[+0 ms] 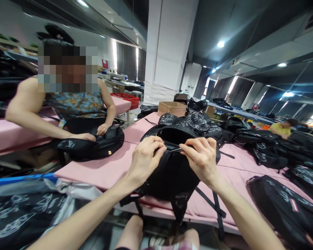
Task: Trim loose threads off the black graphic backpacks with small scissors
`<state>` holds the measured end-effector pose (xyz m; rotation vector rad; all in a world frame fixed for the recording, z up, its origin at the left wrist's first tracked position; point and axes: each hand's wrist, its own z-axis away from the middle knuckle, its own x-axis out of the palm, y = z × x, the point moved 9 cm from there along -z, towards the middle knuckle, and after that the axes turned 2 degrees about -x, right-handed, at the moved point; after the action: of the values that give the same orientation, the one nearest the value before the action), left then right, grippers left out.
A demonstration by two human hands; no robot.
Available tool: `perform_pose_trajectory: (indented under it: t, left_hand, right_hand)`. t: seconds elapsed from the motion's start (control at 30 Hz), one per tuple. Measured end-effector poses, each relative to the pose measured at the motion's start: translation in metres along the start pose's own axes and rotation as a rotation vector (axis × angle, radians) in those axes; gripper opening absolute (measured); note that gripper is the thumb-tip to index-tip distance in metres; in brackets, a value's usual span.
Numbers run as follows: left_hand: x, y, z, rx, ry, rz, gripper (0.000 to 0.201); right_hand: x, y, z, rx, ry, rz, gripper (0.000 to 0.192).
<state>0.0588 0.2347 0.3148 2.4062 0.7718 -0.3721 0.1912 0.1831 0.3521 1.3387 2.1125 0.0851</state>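
Left grip [145, 157], right grip [201, 156] pinched.

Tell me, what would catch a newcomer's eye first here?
Two bare hands, the left hand and right hand, pinch the open top edge of a black backpack at the centre, on a pink table. To the left, a co-worker handles another black bag. More black bags lie at right.
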Motion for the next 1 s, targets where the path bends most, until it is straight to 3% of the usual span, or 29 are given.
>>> perform_pose_trajectory:
  t: [0.3,0.6,0.77,1.0]
  left_hand:
    - [-0.003,-0.008,0.000,-0.094,-0.073,0.110,0.035]
    - [-0.002,0.011,0.009,0.156,0.027,-0.082,0.015]
    - [-0.003,0.010,0.005,0.055,0.011,-0.128,0.015]
    - [0.002,-0.002,0.001,-0.123,-0.030,0.163,0.017]
  right_hand:
    - [0.006,0.000,0.002,0.006,-0.054,0.006,0.011]
    - [0.006,-0.004,-0.003,-0.015,-0.053,0.006,0.011]
    - [0.008,-0.009,-0.007,-0.046,-0.094,0.038,0.014]
    - [0.009,-0.018,-0.015,-0.109,-0.136,0.067,0.012]
